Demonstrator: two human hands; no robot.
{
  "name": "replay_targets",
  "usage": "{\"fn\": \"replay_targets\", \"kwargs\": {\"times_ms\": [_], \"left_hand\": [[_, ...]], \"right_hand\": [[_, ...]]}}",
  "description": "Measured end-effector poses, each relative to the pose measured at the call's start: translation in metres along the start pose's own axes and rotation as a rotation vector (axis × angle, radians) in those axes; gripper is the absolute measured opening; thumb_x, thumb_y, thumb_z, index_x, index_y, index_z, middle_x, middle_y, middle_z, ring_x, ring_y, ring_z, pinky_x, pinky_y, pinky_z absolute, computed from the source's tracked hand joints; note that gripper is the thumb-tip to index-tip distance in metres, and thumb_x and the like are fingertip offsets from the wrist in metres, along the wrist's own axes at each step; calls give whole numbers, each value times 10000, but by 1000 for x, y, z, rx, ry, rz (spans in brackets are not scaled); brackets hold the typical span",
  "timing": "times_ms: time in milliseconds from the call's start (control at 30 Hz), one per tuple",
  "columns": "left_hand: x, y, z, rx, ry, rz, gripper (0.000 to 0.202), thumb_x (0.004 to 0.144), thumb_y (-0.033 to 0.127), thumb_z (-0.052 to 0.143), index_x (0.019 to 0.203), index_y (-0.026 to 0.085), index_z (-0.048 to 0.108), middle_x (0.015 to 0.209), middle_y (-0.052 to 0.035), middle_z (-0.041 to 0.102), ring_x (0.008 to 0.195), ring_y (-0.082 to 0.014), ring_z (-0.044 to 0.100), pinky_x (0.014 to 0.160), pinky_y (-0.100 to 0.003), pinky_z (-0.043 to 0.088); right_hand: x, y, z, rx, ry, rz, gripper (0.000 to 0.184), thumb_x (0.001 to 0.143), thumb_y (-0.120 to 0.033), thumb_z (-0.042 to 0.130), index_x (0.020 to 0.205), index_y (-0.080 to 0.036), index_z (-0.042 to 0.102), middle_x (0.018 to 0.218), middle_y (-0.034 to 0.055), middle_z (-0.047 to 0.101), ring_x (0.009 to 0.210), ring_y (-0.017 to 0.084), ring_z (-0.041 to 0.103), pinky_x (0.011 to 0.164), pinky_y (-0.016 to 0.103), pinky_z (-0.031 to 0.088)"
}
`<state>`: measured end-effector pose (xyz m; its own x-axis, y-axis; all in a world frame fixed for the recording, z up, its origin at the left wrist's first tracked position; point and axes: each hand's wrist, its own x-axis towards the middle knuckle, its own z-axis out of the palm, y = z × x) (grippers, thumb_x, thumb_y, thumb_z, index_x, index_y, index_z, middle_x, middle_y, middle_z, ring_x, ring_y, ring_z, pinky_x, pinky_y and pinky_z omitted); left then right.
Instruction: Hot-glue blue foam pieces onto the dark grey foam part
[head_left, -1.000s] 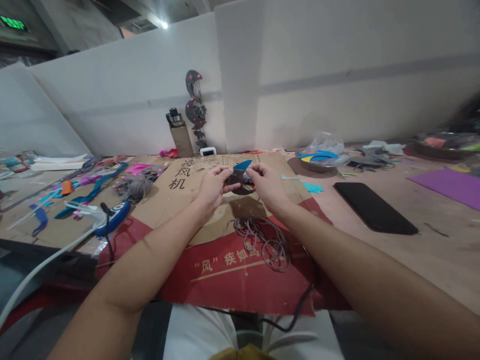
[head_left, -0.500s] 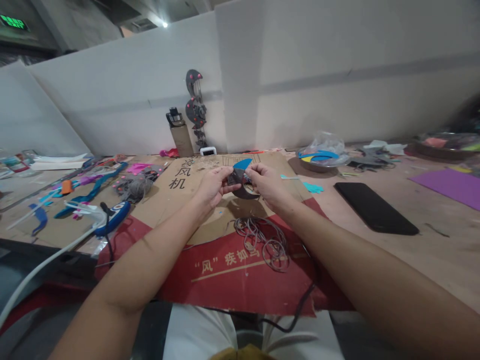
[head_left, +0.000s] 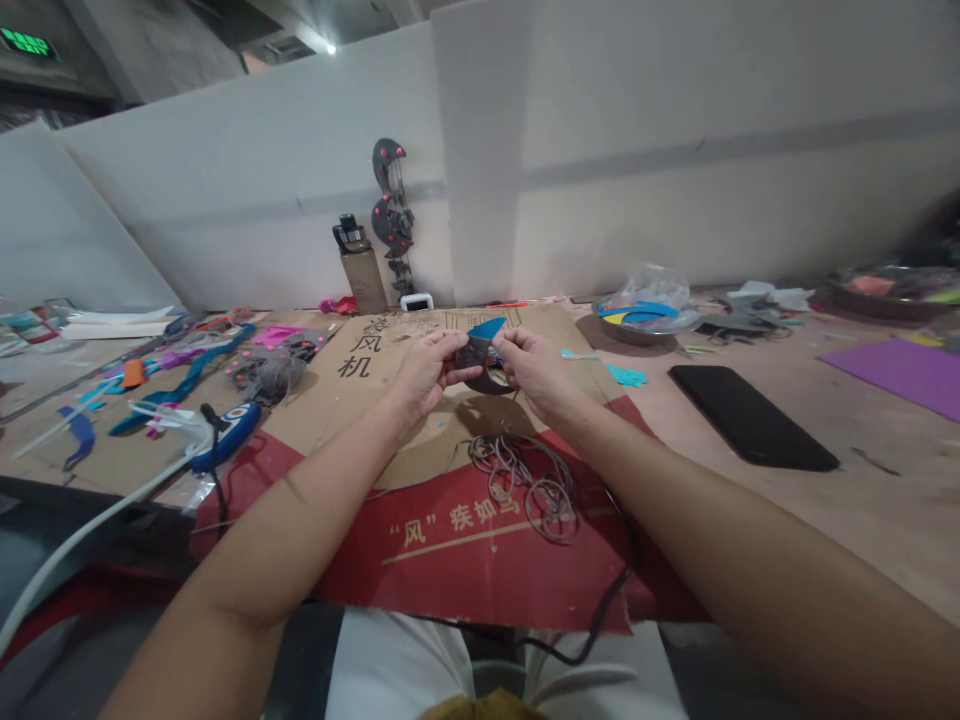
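My left hand [head_left: 426, 368] and my right hand [head_left: 531, 366] meet above a flattened cardboard sheet [head_left: 420, 470]. Together they pinch a small foam piece [head_left: 481, 345], grey below with a blue pointed part on top. Both hands have their fingers closed on it. A tangle of grey cord loops [head_left: 529, 480] lies on the cardboard just in front of my hands.
A black phone [head_left: 750, 415] lies to the right, a purple sheet [head_left: 900, 372] beyond it. A metal bowl with foam scraps [head_left: 641, 318] and a brown bottle [head_left: 361, 268] stand near the white wall. A glue gun [head_left: 217, 435] and coloured foam cutouts [head_left: 180, 375] fill the left.
My hands have stayed in place and only turned the foam piece slightly between the fingers; the grey part dipped a little and came back up.
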<state>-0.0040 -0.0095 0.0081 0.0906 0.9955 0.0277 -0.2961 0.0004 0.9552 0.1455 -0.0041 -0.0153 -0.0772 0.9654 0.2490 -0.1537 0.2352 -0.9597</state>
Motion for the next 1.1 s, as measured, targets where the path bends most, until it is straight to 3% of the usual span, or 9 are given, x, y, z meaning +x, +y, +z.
{"fn": "replay_targets", "kwargs": {"times_ms": [133,233,367,467,533,800,933,1100], "left_hand": [[0,1,2,47,-4,-14,54,826,180,575,805,133,592,770,-45,669,687,-123,654,592,-236,577],[-1,-3,6,158,55,27,63,843,199,580,835,138,568,757,-31,638,636,-107,611,555,-236,559],[-4,-12,9,445,182,235,196,782,234,685,870,174,520,765,0,597,648,-111,583,574,-246,527],[-6,-16,8,752,188,439,272,715,288,765,840,179,549,834,-28,624,774,-149,598,736,-304,514],[-6,-17,6,866,175,506,241,717,292,760,827,176,580,865,-51,646,837,-173,602,810,-333,485],[0,-15,5,645,175,443,113,737,196,707,819,164,637,850,-54,680,817,-160,625,790,-281,457],[0,-13,7,676,203,413,60,770,179,664,826,157,657,807,-43,679,744,-136,603,729,-251,451],[-2,-10,8,580,202,344,47,788,186,648,807,158,680,713,-16,652,626,-103,549,593,-202,435]], "right_hand": [[0,0,3,-11,0,-17,278,693,-466,642,696,-220,512,593,-50,454,515,88,356,483,243,268],[0,2,4,-73,54,-23,244,716,-445,614,716,-213,537,587,-52,445,526,95,355,493,247,271],[-1,3,2,-130,141,-17,237,748,-432,587,724,-200,547,619,-46,466,555,99,382,528,255,307],[-2,3,2,-175,158,-52,227,765,-413,587,724,-191,559,655,-35,500,591,104,420,582,266,349],[-2,4,3,-215,144,-93,215,778,-397,585,745,-184,587,678,-23,535,618,111,452,620,274,374],[1,5,6,-270,46,-192,195,819,-351,573,867,-199,686,855,46,696,815,178,605,802,343,462],[2,9,7,-239,1,-240,199,833,-331,558,910,-221,705,943,50,713,935,194,630,902,372,457],[1,12,8,-211,-25,-259,214,846,-339,550,967,-232,689,963,38,701,926,179,622,884,354,460]]}}
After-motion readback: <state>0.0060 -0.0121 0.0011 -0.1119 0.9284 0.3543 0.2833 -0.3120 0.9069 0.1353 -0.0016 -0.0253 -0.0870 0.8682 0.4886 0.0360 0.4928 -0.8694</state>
